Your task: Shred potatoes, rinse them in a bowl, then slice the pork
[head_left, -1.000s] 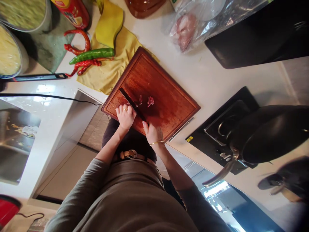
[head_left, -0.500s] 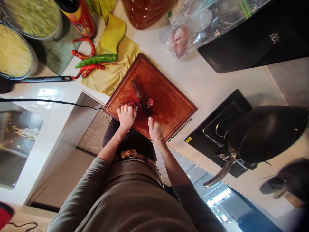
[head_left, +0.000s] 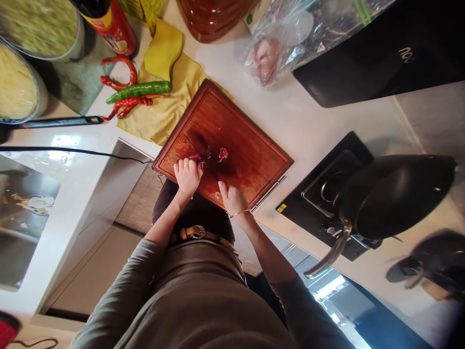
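Observation:
A reddish wooden cutting board [head_left: 250, 160] lies cornerwise on the white counter. My left hand [head_left: 187, 175], with a ring on it, presses on a small piece of raw red meat [head_left: 196, 157] near the board's left corner. My right hand [head_left: 231, 196], a thin bangle at the wrist, grips the handle of a dark knife [head_left: 192, 145]. The blade shows edge-on, right next to my left fingers. Two cut bits of meat [head_left: 222, 154] lie loose just right of the blade.
Red and green chillies [head_left: 138, 89] lie on a yellow cloth [head_left: 163, 116] beside a yellow sponge. A bag of raw meat [head_left: 269, 53] sits behind the board. A black wok [head_left: 395, 194] stands on the hob at right. Bowls [head_left: 18, 82], a bottle and a cable are at left.
The knife blade has swung back toward my left hand and now shows edge-on over the meat. My right hand has shifted slightly left. My left hand has stayed put.

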A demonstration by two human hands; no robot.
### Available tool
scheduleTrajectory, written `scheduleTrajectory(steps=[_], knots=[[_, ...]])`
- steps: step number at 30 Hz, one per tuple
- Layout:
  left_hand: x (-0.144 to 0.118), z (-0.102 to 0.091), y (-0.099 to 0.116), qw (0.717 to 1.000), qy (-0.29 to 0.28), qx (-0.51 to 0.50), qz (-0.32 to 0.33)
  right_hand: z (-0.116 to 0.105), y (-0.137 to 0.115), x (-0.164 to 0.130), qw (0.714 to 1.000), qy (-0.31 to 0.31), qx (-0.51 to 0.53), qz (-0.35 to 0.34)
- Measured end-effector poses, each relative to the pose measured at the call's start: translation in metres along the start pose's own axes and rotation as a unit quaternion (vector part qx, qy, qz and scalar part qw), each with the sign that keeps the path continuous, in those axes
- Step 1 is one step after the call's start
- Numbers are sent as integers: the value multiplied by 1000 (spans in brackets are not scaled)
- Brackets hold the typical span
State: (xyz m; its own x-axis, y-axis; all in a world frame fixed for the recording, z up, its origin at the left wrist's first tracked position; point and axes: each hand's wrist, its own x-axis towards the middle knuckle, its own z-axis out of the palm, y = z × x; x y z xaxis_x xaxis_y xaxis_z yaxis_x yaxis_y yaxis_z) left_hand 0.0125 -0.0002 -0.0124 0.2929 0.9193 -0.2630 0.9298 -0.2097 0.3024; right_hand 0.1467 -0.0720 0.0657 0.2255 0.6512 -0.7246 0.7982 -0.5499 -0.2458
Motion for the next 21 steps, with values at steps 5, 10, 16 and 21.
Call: scheduleTrajectory(steps=[5, 10, 16, 21], knots=[[0, 1, -1, 1000, -6, -5, 1, 0, -4, 6, 1000, 0, -18, 12], [0, 3, -1, 1000, 1, 11, 7, 8, -17, 16, 998, 9, -46, 33], [0, 4, -3, 1000, 18, -10, 7, 20, -8, 31, 999, 45, 12, 8], [0, 3, -3, 1000, 19, -11, 9, 20, 8, 34, 986, 71, 152, -12]])
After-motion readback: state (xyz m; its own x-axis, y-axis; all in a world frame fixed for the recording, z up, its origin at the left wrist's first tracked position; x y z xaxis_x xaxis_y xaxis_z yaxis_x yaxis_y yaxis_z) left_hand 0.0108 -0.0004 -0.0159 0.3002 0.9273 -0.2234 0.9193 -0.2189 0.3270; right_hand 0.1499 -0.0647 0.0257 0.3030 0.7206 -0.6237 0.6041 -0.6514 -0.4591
